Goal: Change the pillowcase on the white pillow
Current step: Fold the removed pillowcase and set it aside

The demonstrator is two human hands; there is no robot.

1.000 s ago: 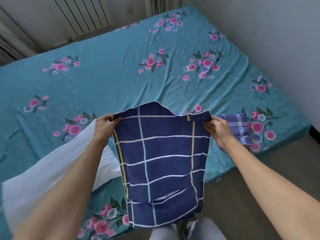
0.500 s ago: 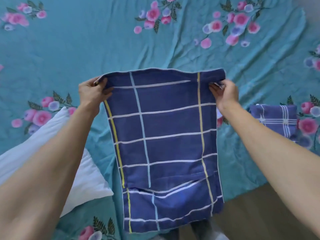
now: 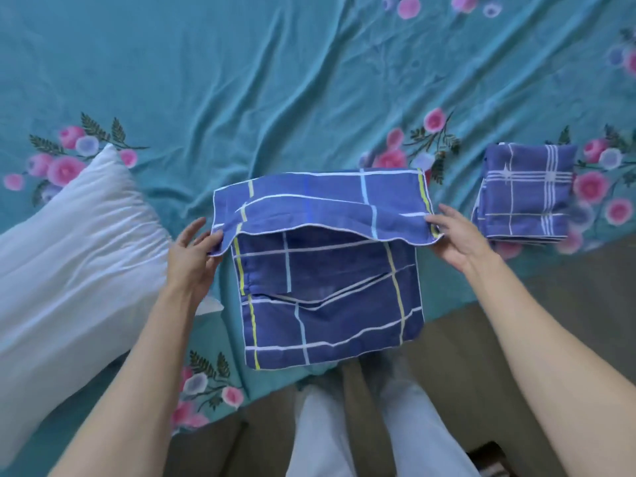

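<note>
- Soft, even daylight lit the scene; no glare showed.
- Shadows were faint, mostly in the folds of the bedsheet.
- Motion blur softened the frame, strongest toward the bottom edge.
- Wide-angle distortion bent and stretched the forearms near the lower corners.

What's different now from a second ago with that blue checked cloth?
The blue checked pillowcase, held up hanging before, now lies on the bed, its top edge folded toward the person. The left hand and right hand keep pinching its corners. White pillow and folded cloth stayed put.
</note>
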